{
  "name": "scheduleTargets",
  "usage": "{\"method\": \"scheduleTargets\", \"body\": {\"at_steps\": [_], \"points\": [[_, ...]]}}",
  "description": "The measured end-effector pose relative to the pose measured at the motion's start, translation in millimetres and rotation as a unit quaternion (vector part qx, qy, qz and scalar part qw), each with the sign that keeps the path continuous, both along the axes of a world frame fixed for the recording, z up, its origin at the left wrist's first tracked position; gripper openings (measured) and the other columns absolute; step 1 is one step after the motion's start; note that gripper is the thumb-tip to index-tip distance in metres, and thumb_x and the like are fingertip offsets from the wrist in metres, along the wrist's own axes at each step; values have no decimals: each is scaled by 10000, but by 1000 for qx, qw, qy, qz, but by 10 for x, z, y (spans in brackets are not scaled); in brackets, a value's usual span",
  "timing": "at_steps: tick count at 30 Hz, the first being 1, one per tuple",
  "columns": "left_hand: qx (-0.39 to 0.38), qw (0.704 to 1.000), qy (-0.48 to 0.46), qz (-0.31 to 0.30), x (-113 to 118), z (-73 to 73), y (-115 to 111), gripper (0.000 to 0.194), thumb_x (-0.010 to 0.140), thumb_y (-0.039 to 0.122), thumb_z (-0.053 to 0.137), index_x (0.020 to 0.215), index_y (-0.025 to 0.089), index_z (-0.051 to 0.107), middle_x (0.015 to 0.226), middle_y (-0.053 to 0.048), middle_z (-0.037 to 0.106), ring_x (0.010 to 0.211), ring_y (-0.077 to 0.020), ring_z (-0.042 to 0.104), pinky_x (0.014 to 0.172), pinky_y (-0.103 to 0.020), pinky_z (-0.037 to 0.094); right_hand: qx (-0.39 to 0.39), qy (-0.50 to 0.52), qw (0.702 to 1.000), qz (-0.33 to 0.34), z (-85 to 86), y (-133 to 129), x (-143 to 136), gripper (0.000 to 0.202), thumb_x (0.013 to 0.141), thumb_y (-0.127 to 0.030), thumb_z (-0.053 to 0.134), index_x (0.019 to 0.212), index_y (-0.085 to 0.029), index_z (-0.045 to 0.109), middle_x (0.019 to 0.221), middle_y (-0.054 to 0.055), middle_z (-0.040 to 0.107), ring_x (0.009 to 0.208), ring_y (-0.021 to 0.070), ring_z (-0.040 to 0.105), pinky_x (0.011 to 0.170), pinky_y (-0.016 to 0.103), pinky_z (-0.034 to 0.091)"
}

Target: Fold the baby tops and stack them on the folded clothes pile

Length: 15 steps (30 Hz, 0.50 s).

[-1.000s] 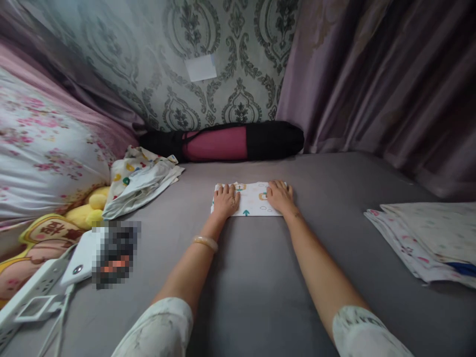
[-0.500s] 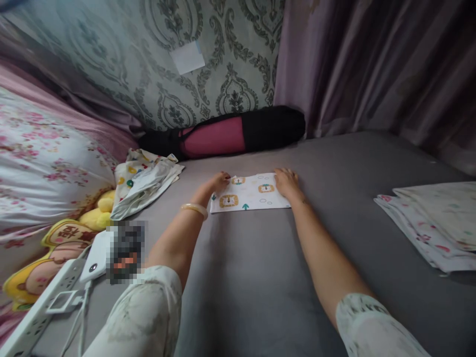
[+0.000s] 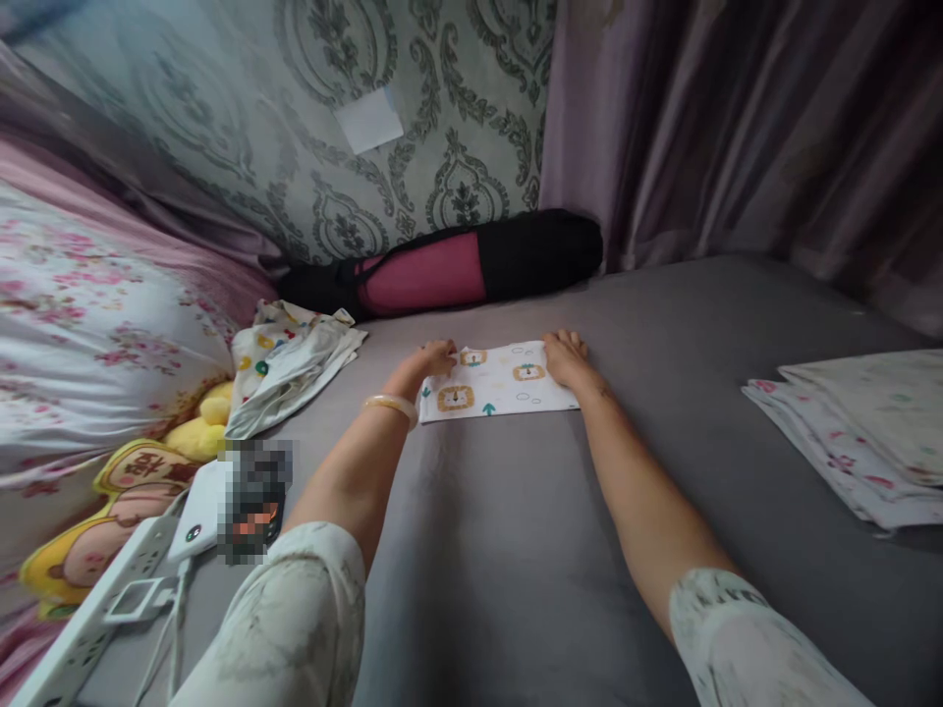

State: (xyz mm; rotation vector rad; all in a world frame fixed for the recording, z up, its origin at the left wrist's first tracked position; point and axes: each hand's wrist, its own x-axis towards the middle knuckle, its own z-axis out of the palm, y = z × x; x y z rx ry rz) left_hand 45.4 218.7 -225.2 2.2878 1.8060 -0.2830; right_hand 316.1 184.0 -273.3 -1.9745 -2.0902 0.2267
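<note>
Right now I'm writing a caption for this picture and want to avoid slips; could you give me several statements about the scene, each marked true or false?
1. The left hand is at the left end of the lion-print cloth. True.
2. The bracelet is on the right wrist. False: the bracelet is on the left.
3. The right hand is at the cloth's right end. True.
4. The pink-and-black bag stands upright. False: the pink-and-black bag lies lengthwise.
5. The power strip is left of the cloth. True.
</note>
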Motion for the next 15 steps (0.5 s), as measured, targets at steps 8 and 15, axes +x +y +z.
{"method": "scheduleTargets", "body": {"at_steps": [8,15], "points": [[100,993,-52,17,-9,232,-424,278,898,194,403,1141,222,535,1178,-72,643,1131,-224,546,1057,-485,242,54,29,997,36,307,-154,100,321,928,-158,356,1159,-189,577,1220,118,595,1148,287,467,956,413,324],[201,975,-95,-27,-142,653,-681,222,870,232,454,1066,217,557,1024,-45,665,1062,-232,556,1060,-498,195,162,7,984,72,798,-485,186,310,941,-210,379,1130,-189,623,1124,127,634,1048,291,501,895,414,350]]}}
